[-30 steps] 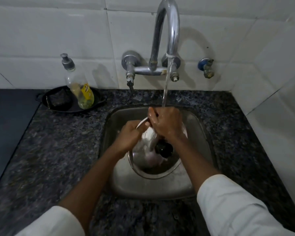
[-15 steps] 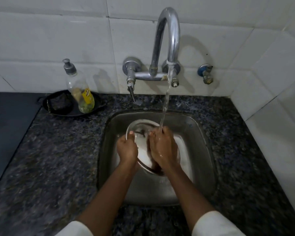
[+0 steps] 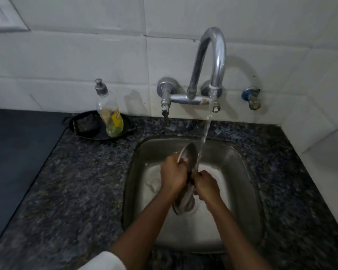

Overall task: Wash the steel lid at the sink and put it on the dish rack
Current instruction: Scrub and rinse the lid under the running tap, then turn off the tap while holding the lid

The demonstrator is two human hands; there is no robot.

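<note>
The round steel lid (image 3: 189,152) stands almost on edge inside the steel sink (image 3: 240,172), under the running water from the tap (image 3: 215,55). My left hand (image 3: 173,175) grips the lid's left rim. My right hand (image 3: 205,185) is closed at the lid's middle, where its dark knob sits, mostly hidden by my fingers. The lid's lower edge shows below my wrists. No dish rack is in view.
A dish soap bottle (image 3: 110,115) and a dark scrubber (image 3: 86,123) sit in a black tray (image 3: 125,131) at the back left of the dark granite counter (image 3: 76,182). White tiled walls close the back and right. A small valve (image 3: 251,98) projects right of the tap.
The lid has been turned from lying nearly flat to standing on edge under the stream. My right hand has shifted from the lid's face to its middle. The camera has tilted upward.
</note>
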